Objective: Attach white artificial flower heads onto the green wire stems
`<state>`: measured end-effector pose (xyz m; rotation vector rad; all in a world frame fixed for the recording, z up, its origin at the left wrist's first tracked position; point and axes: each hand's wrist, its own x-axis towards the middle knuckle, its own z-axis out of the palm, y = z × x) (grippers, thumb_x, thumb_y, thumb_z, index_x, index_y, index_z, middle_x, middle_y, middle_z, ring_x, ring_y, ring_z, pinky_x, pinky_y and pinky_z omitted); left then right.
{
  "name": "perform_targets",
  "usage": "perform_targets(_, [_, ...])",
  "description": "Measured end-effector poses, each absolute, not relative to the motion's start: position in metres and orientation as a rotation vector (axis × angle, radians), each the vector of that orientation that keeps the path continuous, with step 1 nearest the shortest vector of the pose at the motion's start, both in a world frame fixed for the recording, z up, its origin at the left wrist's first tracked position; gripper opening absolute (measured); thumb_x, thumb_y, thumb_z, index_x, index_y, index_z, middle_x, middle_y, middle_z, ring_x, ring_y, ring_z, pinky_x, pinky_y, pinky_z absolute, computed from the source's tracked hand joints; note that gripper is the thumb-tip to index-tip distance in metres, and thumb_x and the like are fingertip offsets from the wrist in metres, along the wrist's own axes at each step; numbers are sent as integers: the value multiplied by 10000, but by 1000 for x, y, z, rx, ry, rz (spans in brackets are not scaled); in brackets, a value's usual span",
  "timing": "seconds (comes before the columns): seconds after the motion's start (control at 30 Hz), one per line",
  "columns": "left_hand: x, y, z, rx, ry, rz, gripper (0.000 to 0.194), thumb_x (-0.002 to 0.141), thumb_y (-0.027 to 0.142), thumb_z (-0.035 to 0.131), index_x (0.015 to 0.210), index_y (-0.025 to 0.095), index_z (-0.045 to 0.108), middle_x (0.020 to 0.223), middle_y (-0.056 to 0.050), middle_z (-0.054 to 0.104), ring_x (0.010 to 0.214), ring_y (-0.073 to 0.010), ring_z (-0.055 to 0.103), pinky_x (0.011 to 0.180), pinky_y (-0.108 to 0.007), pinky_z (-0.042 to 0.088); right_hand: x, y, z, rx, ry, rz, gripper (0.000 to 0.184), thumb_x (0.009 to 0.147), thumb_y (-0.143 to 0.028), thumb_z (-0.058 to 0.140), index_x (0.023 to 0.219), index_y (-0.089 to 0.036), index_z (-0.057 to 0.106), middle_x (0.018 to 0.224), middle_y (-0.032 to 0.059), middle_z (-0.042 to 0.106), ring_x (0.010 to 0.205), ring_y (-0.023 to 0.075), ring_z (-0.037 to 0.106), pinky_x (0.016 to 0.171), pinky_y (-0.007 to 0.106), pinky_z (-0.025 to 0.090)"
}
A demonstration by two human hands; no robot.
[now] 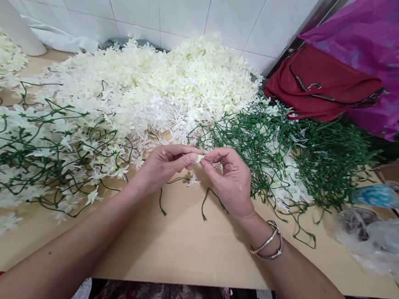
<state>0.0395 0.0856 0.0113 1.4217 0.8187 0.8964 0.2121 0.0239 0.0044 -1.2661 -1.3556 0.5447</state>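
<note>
My left hand (165, 165) and my right hand (233, 182) meet over the front of the table, both with fingers pinched. Between their fingertips is a small cream artificial flower (199, 158), mostly covered by the fingers. A white flower (193, 181) on a green stem lies just below my left hand. Loose green stems (204, 210) lie on the table under my right hand. Cream flower heads (192, 70) are heaped behind both hands. White flowers with green stems (48, 142) spread out to the left, and a tangle of green stems (245, 134) lies to the right.
A red handbag (325, 81) and a purple plastic bag (377, 39) stand at the back right. Clear plastic bags (382, 237) and a blue-patterned packet (377, 195) lie at the right edge. A tiled wall (183, 5) bounds the wooden table (184, 249) at the back.
</note>
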Motion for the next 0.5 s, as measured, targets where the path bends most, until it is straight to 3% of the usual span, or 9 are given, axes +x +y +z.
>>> perform_targets(0.17, [41,83,7,1500,816,915,206,892,359,767,1015,220,857,1026,-56,840,733,-147,684,712,-287,590,211,24,5,-1277,-1336,556,121,878,-203,728,952,-249,645,862,0,714,823,172,675,806,337,554])
perform_targets(0.33, [39,78,5,1945,892,1039,192,983,313,682,1101,249,820,1077,-36,842,773,-150,744,764,-284,594,210,21,5,-1327,-1334,508,237,866,-206,734,1066,-268,623,852,-16,732,793,180,692,831,372,563])
perform_targets(0.5, [38,74,5,2367,760,1132,211,1033,211,593,1177,225,747,1141,-45,833,975,-181,793,873,-296,601,211,22,5,-1318,-1285,541,292,858,-189,714,1124,-266,621,828,-25,720,783,180,683,862,380,557])
